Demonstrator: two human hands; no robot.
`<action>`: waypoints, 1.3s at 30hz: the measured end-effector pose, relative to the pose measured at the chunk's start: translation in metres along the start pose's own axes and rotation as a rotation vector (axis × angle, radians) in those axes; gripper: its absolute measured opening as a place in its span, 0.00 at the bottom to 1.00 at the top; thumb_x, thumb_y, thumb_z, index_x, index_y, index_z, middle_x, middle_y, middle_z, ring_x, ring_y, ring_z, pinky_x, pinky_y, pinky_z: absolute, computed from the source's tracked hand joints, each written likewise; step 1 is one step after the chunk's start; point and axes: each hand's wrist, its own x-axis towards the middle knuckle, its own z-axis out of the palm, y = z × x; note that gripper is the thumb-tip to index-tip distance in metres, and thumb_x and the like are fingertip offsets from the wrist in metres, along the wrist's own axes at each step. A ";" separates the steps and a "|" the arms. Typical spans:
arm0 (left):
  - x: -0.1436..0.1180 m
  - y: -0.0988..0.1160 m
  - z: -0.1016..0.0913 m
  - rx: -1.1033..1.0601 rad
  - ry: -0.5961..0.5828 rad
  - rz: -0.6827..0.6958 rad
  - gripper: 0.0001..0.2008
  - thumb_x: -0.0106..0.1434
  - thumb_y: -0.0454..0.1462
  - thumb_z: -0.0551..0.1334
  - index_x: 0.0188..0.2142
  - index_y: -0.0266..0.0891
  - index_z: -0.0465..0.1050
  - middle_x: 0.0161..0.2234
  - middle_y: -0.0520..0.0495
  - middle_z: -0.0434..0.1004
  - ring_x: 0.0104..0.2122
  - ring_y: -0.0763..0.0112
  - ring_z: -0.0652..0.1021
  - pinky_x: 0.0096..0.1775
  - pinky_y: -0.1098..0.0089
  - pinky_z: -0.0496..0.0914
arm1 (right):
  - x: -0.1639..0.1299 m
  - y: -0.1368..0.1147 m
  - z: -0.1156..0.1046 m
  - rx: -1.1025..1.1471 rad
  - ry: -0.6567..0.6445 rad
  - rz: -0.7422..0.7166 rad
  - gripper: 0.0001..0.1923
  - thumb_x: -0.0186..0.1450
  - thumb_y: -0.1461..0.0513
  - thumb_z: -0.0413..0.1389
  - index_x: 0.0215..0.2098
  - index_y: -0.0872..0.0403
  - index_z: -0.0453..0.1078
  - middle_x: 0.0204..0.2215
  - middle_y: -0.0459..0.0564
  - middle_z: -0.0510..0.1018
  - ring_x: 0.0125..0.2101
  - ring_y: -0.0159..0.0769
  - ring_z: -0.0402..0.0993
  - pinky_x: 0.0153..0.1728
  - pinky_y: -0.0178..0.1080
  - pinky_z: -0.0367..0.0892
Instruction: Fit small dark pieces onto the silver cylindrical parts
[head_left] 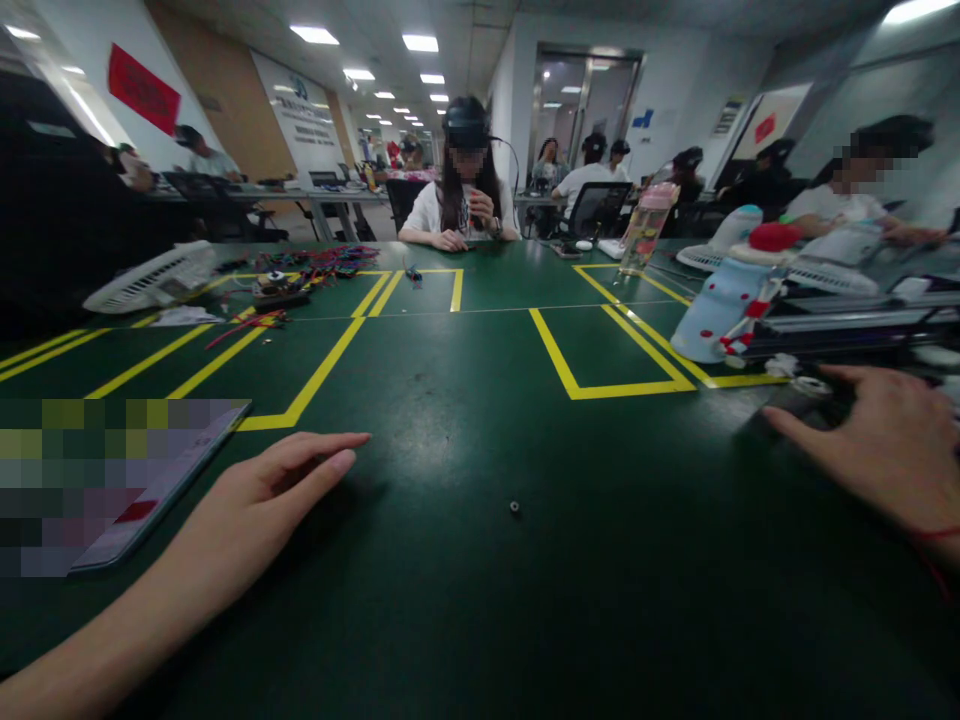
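Observation:
My left hand (277,490) lies flat on the green table (480,600), fingers stretched out and holding nothing, just right of a flat tablet (161,490). My right hand (885,440) hovers at the right edge with fingers spread, its fingertips over a dark object (799,405) beside a small white ring-shaped part (810,385). A tiny dark nut or screw (514,507) sits on the table between my hands.
Yellow tape outlines (600,385) mark the table. A white fan (150,280) and a pile of coloured wires (322,265) lie far left. A pink bottle (645,230) and a pale blue toy (720,305) stand at right. A person (461,190) sits opposite.

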 end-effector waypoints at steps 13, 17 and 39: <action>-0.002 -0.013 0.002 0.044 -0.017 -0.063 0.25 0.61 0.58 0.55 0.51 0.51 0.72 0.49 0.51 0.76 0.46 0.56 0.76 0.45 0.62 0.67 | -0.036 -0.239 -0.024 0.607 -0.546 -0.531 0.11 0.64 0.50 0.54 0.40 0.40 0.76 0.57 0.42 0.67 0.57 0.42 0.59 0.55 0.52 0.58; -0.005 -0.005 0.002 0.052 -0.013 -0.042 0.24 0.62 0.56 0.55 0.49 0.49 0.73 0.48 0.50 0.77 0.45 0.56 0.76 0.44 0.62 0.67 | -0.010 -0.185 -0.027 0.472 -0.317 -0.400 0.13 0.65 0.52 0.52 0.39 0.47 0.74 0.49 0.48 0.73 0.51 0.39 0.66 0.54 0.47 0.59; -0.011 0.004 0.007 0.040 -0.024 -0.054 0.25 0.62 0.56 0.56 0.52 0.47 0.70 0.42 0.50 0.76 0.39 0.60 0.76 0.39 0.64 0.68 | 0.032 0.007 -0.034 -0.134 -0.274 0.372 0.22 0.60 0.47 0.50 0.41 0.51 0.74 0.35 0.53 0.78 0.32 0.40 0.70 0.34 0.40 0.60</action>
